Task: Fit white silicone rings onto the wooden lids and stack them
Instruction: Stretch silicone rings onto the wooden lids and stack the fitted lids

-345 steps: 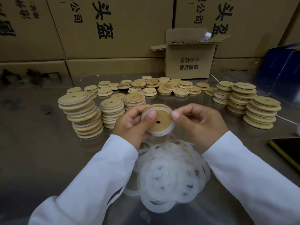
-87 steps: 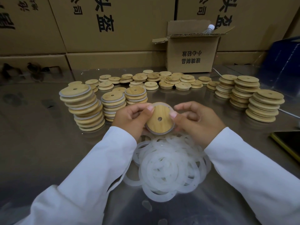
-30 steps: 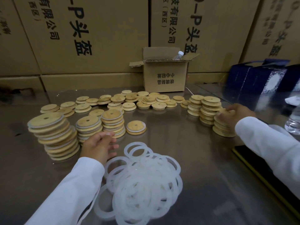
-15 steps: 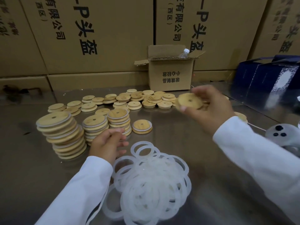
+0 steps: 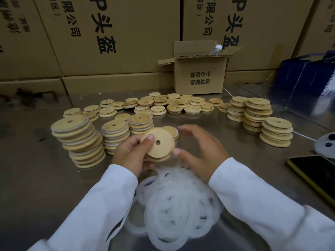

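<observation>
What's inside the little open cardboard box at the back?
A clear plastic bottle with a white cap pokes out of the small cardboard box; its walls hide everything else.

right hand (image 5: 197,153) motion-blurred, bottle (image 5: 216,50) mostly hidden in box (image 5: 199,75), dark device (image 5: 315,171) cut off

A small open carton (image 5: 199,77) holding a plastic bottle (image 5: 216,49) stood at the back of the bench (image 5: 36,178), before large printed cartons (image 5: 126,33). At the right lay dark blue boxes (image 5: 304,82), a white round device (image 5: 326,147) and a dark screen (image 5: 317,171).
</observation>
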Demonstrator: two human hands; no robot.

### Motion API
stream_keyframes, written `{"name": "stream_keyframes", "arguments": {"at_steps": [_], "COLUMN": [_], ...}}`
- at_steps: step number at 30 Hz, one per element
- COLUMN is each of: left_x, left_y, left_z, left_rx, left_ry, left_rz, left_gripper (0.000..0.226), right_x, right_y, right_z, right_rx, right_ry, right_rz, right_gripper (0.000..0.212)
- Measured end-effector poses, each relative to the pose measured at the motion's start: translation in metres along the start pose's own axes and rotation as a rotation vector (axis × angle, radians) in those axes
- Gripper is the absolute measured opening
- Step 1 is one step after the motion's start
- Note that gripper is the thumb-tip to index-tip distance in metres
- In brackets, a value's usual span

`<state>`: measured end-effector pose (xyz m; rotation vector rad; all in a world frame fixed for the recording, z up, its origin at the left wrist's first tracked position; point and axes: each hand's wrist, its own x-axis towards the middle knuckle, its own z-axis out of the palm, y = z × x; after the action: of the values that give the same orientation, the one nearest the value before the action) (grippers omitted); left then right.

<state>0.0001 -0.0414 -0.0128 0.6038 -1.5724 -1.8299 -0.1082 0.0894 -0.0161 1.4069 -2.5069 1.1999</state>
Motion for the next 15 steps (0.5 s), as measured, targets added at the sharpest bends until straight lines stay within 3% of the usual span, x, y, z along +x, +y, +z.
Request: {"name": "stream_keyframes", "arguments": {"at_steps": [4, 9, 15], "left_x": [0.004, 0.006, 0.010], "left_y": [-0.004, -0.007, -0.009], "left_z": [-0.003, -0.004, -0.007], "left_rx": [-0.055, -0.047, -0.016], "left_ry": [0.086, 0.110, 0.144], "left_rz": [-0.018, -0.018, 0.005], "left_gripper": [0.022, 0.032, 0.016], "right_x": [0.006, 0.010, 0.011], "right_y": [0.022, 0.027, 0.024], "right_z": [0.001, 0.005, 0.008], "right_rx": [-0.206, -0.128, -0.223], "right_ry": [-0.080, -0.080, -0.210], "right_rz": [0.155, 0.219, 0.203], "right_gripper": [0.013, 0.017, 0.033]}}
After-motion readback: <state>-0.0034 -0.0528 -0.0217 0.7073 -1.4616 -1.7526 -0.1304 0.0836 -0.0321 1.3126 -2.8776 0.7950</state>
